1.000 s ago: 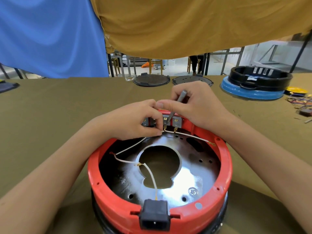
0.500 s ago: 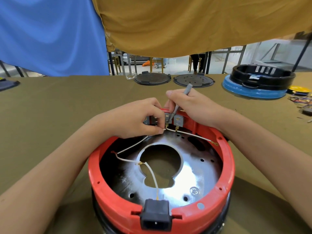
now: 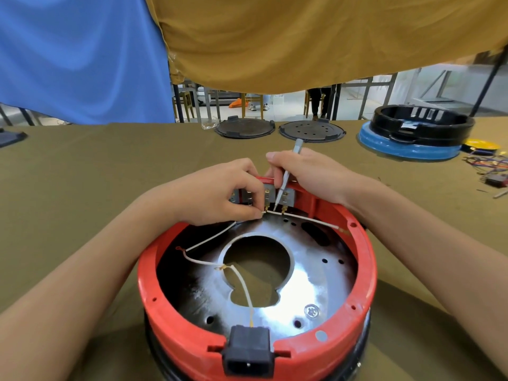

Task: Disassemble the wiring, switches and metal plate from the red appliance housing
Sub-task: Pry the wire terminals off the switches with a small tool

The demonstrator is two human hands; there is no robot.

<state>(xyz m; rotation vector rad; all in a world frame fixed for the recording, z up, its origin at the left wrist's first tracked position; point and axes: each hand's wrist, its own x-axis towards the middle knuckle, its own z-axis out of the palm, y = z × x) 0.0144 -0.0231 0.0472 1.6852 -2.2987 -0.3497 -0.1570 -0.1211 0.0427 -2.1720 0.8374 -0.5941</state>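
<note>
Lowered since before: right hand point(image 3: 310, 174) gripping the probe point(image 3: 286, 177), tip now at switch terminals point(image 3: 275, 198); left hand point(image 3: 217, 193) pinching white wire point(image 3: 302, 218), likely freeing it.

A red appliance housing point(image 3: 357, 259) sits at the table's near edge, with a shiny silver metal plate point(image 3: 310, 273) inside, white wires point(image 3: 209, 243) with brass-coloured ends, and a black plug socket point(image 3: 247, 350) at its front. The table point(image 3: 96, 171) is covered in olive-brown cloth. Along the far edge lie two dark grey discs point(image 3: 244, 129), one dotted with holes. At the far right corner a black ring point(image 3: 420, 121) rests on a blue base point(image 3: 406, 147), beside multicoloured wires point(image 3: 486, 162). Behind hang blue fabric point(image 3: 77, 56) and mustard-yellow fabric point(image 3: 316, 39).
</note>
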